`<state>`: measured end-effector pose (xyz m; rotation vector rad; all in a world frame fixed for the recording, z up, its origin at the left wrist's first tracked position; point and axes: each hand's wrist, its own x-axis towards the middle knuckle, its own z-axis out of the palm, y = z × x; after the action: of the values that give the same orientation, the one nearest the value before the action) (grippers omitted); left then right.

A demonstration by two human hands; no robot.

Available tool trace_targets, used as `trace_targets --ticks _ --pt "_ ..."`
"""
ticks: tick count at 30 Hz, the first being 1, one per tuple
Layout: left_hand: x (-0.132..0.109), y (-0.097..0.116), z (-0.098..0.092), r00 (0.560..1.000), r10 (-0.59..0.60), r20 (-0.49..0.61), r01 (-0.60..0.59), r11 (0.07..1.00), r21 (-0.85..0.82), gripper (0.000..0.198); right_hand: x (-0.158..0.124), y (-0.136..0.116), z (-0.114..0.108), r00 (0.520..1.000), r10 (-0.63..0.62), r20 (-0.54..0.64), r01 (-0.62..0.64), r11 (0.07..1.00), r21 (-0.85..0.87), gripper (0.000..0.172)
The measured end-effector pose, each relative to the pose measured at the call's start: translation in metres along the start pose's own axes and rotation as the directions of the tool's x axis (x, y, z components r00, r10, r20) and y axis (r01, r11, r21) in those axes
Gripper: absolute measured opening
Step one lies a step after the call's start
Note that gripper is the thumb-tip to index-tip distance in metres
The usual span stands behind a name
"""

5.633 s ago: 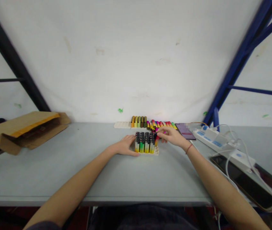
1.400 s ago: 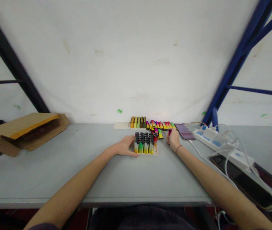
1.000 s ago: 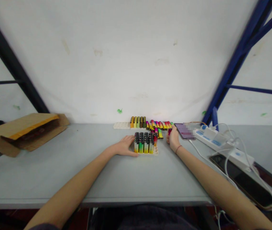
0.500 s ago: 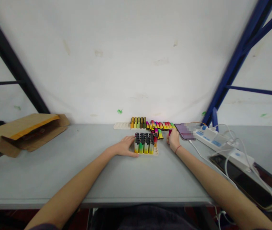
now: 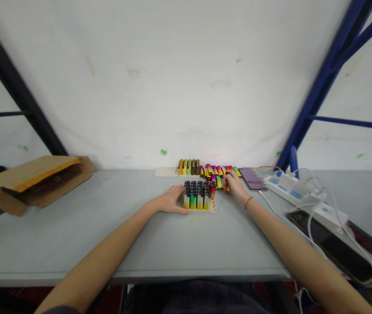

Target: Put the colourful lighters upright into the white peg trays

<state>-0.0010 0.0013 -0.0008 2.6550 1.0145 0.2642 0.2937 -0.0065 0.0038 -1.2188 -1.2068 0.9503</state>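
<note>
A white holed tray [image 5: 213, 208] stands in front of me with rows of lighters [image 5: 199, 200] upright in it, black tops up, clear bodies showing yellow and green. My left hand [image 5: 170, 199] is at the tray's left end, thumb along the front corner and fingers towards the back, gripping it. To the right of the tray, my right hand [image 5: 234, 185] is closed in a pinch round a lighter with a yellow and red body, partly hidden by the fingers. Close behind it lie loose colourful lighters [image 5: 219, 170] in pink, red, yellow and green.
Against the wall, a second white tray [image 5: 166, 172] bears upright yellow, green and dark pieces [image 5: 189, 167]. At right are a tablet-like device [image 5: 250, 179], a power strip [image 5: 287, 190], cables and a black phone [image 5: 332, 246]. A brown paper bag [image 5: 38, 174] lies at left.
My right hand has shifted slightly left and away from me, towards the loose lighters, and the lighter in it has tilted downward. My left hand and the tray stay in place.
</note>
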Motion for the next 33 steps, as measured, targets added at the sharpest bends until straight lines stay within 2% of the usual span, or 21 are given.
trace_targets --ticks 4,8,11,14,19,25,33 --pt "0.000 0.001 0.000 1.000 0.009 0.004 -0.009 1.000 0.001 0.100 -0.003 -0.018 -0.009 0.994 -0.092 0.064 0.102 0.979 -0.179 0.016" --pt "0.001 0.000 0.000 1.000 0.026 -0.013 -0.026 1.000 -0.007 0.100 -0.011 -0.044 -0.021 0.956 -0.186 0.228 0.236 0.947 -0.218 0.028" --pt "0.001 0.001 0.000 1.000 0.025 -0.017 -0.025 1.000 -0.005 0.099 -0.019 -0.059 -0.029 0.921 -0.161 0.355 0.253 0.940 -0.230 0.034" --pt "0.000 0.002 -0.001 0.999 0.026 -0.023 -0.026 1.000 -0.010 0.098 -0.024 -0.064 -0.031 0.883 -0.097 0.459 0.216 0.952 -0.215 0.036" --pt "0.001 0.001 0.001 0.999 0.033 -0.030 -0.033 0.999 -0.007 0.099 -0.026 -0.059 -0.021 0.876 -0.042 0.480 0.169 0.960 -0.225 0.038" --pt "0.001 0.002 0.000 0.999 0.034 -0.022 -0.034 0.999 0.009 0.095 -0.029 -0.051 -0.012 0.865 -0.040 0.499 0.171 0.960 -0.221 0.040" --pt "0.001 0.001 0.002 0.999 0.025 -0.029 -0.025 1.000 -0.009 0.097 -0.034 -0.055 -0.010 0.838 -0.041 0.543 0.209 0.945 -0.251 0.039"
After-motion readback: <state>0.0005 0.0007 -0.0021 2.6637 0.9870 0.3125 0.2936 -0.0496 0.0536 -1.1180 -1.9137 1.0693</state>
